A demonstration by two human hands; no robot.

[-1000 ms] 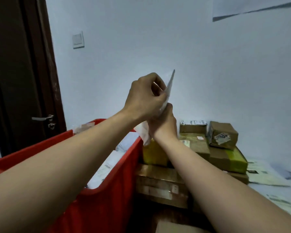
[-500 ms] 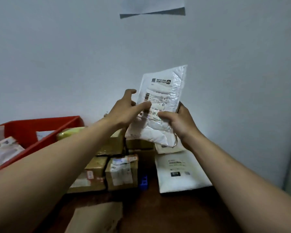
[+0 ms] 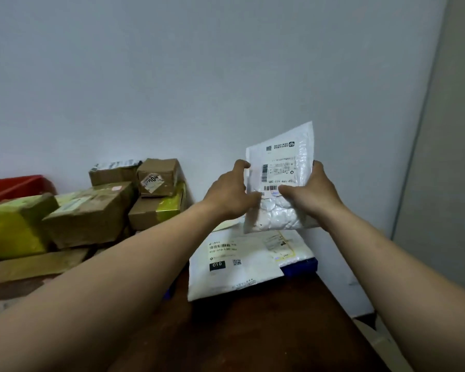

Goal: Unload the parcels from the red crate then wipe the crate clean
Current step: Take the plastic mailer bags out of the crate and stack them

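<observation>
Fingers (image 3: 241, 165) of the left hand (image 3: 230, 193) curl round the left edge of a white bubble mailer (image 3: 282, 162). The right hand (image 3: 312, 191) pinches its right side, thumb on the label face, the rest behind. Both hands grip the parcel, which is upright in the air over the far right of the tabletop (image 3: 266, 331). It is well apart from the red crate (image 3: 14, 185), of which only a corner shows at far left.

The film looks slick, so a loose pinch could probably let it slide down. Just below lie flat mailers (image 3: 234, 264), overlapping and partly resting on a blue object (image 3: 301, 265) near the tabletop's right edge. One more smooth packet dropped there carelessly might skate off that edge or push the pile askew.

Cardboard boxes (image 3: 91, 210) crowd the left, and the wall (image 3: 199, 76) stands close behind. The open room is the bare dark wood in front of the mailers.
</observation>
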